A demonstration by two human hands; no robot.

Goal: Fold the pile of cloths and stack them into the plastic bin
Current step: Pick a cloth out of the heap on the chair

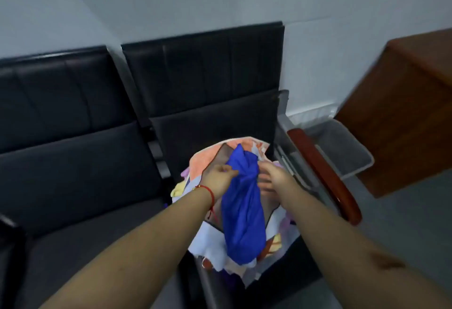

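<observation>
- I see my left hand (219, 176) pinching the bunched bright blue cloth (242, 211) at its upper edge.
- My right hand (271, 176) grips the same cloth from the other side, fingers curled round it.
- The blue cloth hangs over the mixed-colour pile of cloths (212, 245) on the black padded seat (97, 174).
- The clear plastic bin (342, 149) sits on the floor to the right, beyond the reddish wooden armrest (325, 174).

Blue cloth (242, 213); orange towel (208, 159); black seats (80, 162); clear bin (342, 147).
</observation>
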